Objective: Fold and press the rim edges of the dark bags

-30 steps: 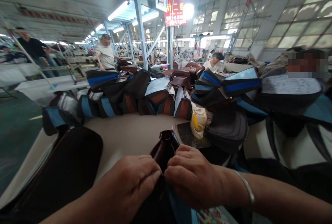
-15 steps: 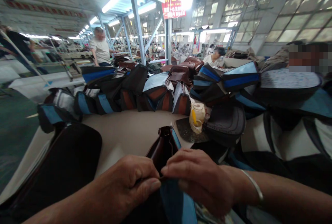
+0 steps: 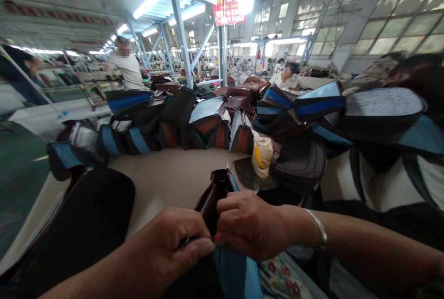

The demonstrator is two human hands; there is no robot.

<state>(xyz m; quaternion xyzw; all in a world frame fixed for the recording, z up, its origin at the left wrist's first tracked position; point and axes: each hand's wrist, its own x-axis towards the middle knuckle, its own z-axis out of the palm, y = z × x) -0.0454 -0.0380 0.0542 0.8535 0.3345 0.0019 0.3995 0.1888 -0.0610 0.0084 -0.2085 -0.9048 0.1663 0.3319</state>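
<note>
A dark brown leather bag [image 3: 210,202] with a light-blue fabric side [image 3: 236,269] stands in front of me at the near edge of the table. My left hand [image 3: 176,239] pinches the bag's rim between thumb and bent fingers. Right beside it, thumb to thumb, my right hand [image 3: 246,222] is closed on the same rim, its fingers curled. A silvery bangle [image 3: 319,228] circles the right wrist. A small metal ring [image 3: 221,179] shows at the bag's far end. Both hands cover the pinched part of the edge.
Several black bag pieces with blue or brown panels [image 3: 173,133] line the table's back. Beyond the bag stands a cream glue pot [image 3: 262,151] with a yellow handle. A large black panel [image 3: 100,216] lies left; a grey-black bag piece [image 3: 301,160] lies right. People work farther off.
My right hand has curled more tightly and drawn slightly left, uncovering patterned cloth beneath the forearm. The left hand keeps its pinch. The view has shifted slightly.
</note>
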